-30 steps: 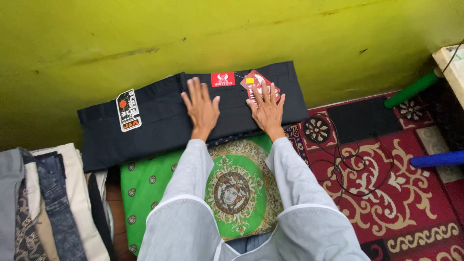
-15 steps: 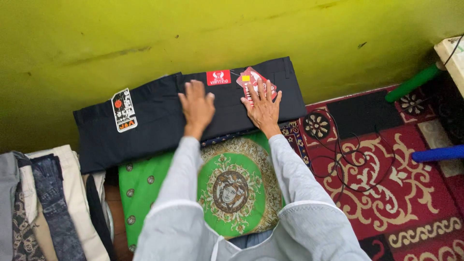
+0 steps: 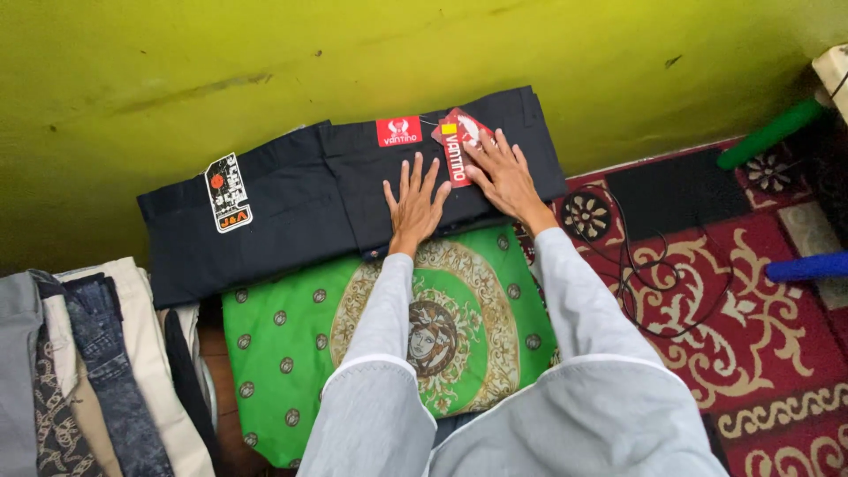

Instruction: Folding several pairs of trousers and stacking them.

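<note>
The folded black trousers (image 3: pixel 336 203) lie flat on the floor against the foot of the yellow-green wall (image 3: pixel 353 62), stretched lengthwise from left to right. Both your hands rest on their right half. Your left hand (image 3: pixel 415 205) lies palm down with the fingers spread and pointing toward the wall, the heel of the hand at the near edge of the cloth. Your right hand (image 3: pixel 505 174) lies just beside it, also flat with the fingers fanned out; its fingertips touch the red hang tag (image 3: pixel 455 141) that sits near the top edge of the trousers. Neither hand closes its grip on anything: both simply press down, open.

A red rectangular label (image 3: pixel 399 131) sits on the cloth just left of the hang tag, and a black-and-white sticker label (image 3: pixel 228 193) lies on the left half, well apart from your hands.

Your pale grey sleeves reach across a green cloth with gold medallion print (image 3: pixel 291 336), which lies directly in front of the trousers, touching their near edge. To the left is a row of folded garments (image 3: pixel 79 371) in beige, grey and denim. To the right, a red patterned carpet (image 3: pixel 751 300) carries a thin black cable (image 3: pixel 649 274), with a green pole (image 3: pixel 770 132) and a blue pole (image 3: pixel 808 265) beyond.
</note>
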